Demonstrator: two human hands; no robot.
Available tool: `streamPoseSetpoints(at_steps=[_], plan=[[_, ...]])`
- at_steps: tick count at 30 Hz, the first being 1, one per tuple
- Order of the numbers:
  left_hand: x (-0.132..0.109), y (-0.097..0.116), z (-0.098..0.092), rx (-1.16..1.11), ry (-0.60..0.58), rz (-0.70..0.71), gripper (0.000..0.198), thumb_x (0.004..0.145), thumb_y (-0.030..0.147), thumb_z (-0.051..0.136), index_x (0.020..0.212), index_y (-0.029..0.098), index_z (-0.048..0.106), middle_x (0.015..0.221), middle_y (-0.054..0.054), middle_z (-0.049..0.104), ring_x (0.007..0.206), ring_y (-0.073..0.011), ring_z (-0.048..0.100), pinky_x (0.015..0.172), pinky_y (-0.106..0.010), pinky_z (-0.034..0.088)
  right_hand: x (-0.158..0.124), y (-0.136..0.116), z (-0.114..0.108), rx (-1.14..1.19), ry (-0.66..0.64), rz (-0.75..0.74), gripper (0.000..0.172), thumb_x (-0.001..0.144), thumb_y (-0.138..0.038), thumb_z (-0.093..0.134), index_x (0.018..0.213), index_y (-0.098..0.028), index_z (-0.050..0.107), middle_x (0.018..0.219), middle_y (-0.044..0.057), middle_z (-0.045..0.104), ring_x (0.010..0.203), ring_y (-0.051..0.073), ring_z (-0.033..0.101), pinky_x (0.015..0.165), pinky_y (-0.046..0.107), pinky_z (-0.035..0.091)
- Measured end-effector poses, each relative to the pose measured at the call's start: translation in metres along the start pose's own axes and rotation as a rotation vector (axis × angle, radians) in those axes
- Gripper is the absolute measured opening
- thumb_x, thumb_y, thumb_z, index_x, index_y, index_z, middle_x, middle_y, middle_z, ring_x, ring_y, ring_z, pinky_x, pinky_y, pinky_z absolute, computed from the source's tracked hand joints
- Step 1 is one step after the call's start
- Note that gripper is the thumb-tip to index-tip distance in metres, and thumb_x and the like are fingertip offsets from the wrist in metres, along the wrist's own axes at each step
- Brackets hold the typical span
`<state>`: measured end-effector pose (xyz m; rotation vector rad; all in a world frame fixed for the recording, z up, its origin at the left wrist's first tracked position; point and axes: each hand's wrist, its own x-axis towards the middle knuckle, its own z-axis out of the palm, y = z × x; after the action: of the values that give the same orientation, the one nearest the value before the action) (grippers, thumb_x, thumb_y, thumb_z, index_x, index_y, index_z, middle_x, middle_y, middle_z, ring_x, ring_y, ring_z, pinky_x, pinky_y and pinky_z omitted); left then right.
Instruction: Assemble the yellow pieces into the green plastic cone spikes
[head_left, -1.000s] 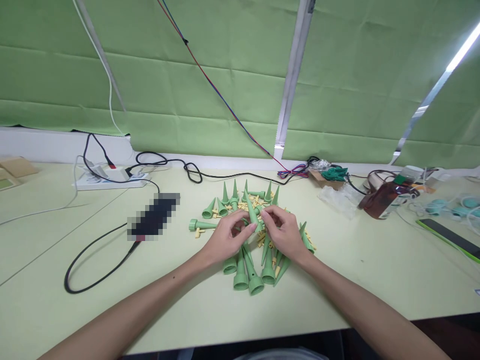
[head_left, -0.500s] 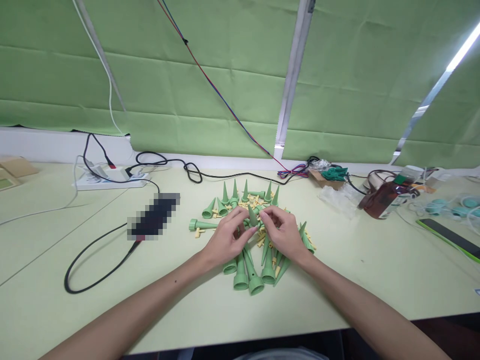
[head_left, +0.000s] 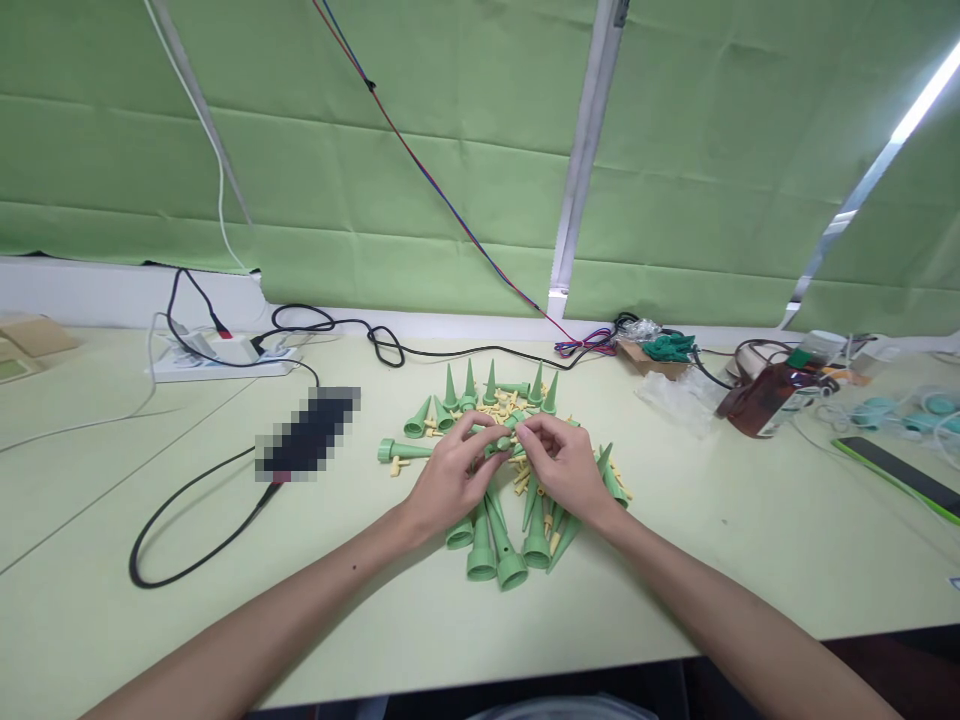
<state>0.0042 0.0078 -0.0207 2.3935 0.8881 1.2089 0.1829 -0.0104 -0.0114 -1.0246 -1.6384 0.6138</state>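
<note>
My left hand is closed around a green plastic watering spike, its narrow end now towards me. Beside it, my right hand pinches with thumb and forefinger against the spike's side; what lies between those fingertips is too small to make out. Around both hands are more green spikes, several standing point up at the back, such as one upright spike. Others lie in front, among them a spike with a wide open collar. Small yellow plastic valves are heaped between them, partly hidden by my hands.
On the left lie a pixelated dark device with a black cable and a white power strip. To the right are a clear plastic bag, a brown bottle and a green-edged black object. Black cable runs along the back.
The spike in my left hand has tilted from point up to point towards me. My right fingertips have shifted slightly against its side. The spikes on the table stay put.
</note>
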Motion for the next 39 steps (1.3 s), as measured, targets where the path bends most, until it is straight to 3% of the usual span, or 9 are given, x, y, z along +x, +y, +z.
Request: streamPoseSetpoints(at_steps=[9,17,23,32,36,39], plan=[[0.001,0.002,-0.002,0.044,0.014,0.012,0.022,0.095,0.018,0.05,0.113,0.024,0.061,0.112,-0.006,0.053,0.061,-0.0064,0.052,0.054,-0.022,0.048,0.001,0.001,0.0,-0.114,-0.04,-0.029,0.029,0.098,-0.04,0.046,0.081,-0.019,0.056,0.061,-0.003,0.047,0.052,0.011,0.039,0.051,0.025,0.031],[0.001,-0.001,-0.002,0.056,0.023,0.044,0.027,0.094,0.015,0.05,0.117,0.026,0.06,0.112,-0.006,0.052,0.061,-0.0062,0.052,0.057,-0.023,0.049,0.002,0.001,-0.002,-0.212,-0.098,-0.045,0.038,0.1,-0.037,0.039,0.067,-0.021,0.032,0.059,-0.005,0.033,0.054,0.011,0.032,0.054,0.026,0.026],[0.0,-0.004,-0.003,0.113,0.019,0.137,0.033,0.092,0.008,0.048,0.119,0.025,0.058,0.114,-0.007,0.052,0.064,-0.0076,0.053,0.06,-0.025,0.05,0.001,0.004,0.0,-0.173,-0.114,-0.003,0.039,0.101,-0.035,0.037,0.065,-0.02,0.032,0.058,-0.004,0.035,0.054,0.011,0.033,0.054,0.027,0.026],[0.001,0.004,-0.001,0.057,0.054,-0.063,0.033,0.094,0.023,0.052,0.126,0.023,0.044,0.116,-0.007,0.053,0.067,-0.0094,0.053,0.063,-0.025,0.047,0.002,0.005,-0.001,-0.093,-0.031,0.032,0.038,0.101,-0.037,0.038,0.067,-0.02,0.038,0.057,-0.005,0.037,0.053,0.011,0.037,0.054,0.026,0.029],[0.006,0.008,-0.004,-0.012,0.039,-0.182,0.017,0.098,0.032,0.045,0.098,0.018,0.054,0.089,-0.002,0.058,0.068,-0.0123,0.052,0.061,-0.025,0.041,0.002,0.005,-0.003,-0.041,0.016,0.043,0.036,0.101,-0.04,0.038,0.07,-0.021,0.039,0.058,-0.005,0.04,0.053,0.012,0.04,0.054,0.026,0.031],[0.009,0.012,-0.006,-0.083,-0.036,-0.233,0.038,0.1,0.037,0.037,0.072,0.017,0.053,0.066,0.0,0.051,0.063,-0.0133,0.048,0.06,-0.026,0.037,0.001,0.005,-0.003,-0.029,0.013,0.036,0.036,0.101,-0.041,0.039,0.072,-0.021,0.04,0.058,-0.005,0.04,0.053,0.011,0.04,0.054,0.026,0.032]])
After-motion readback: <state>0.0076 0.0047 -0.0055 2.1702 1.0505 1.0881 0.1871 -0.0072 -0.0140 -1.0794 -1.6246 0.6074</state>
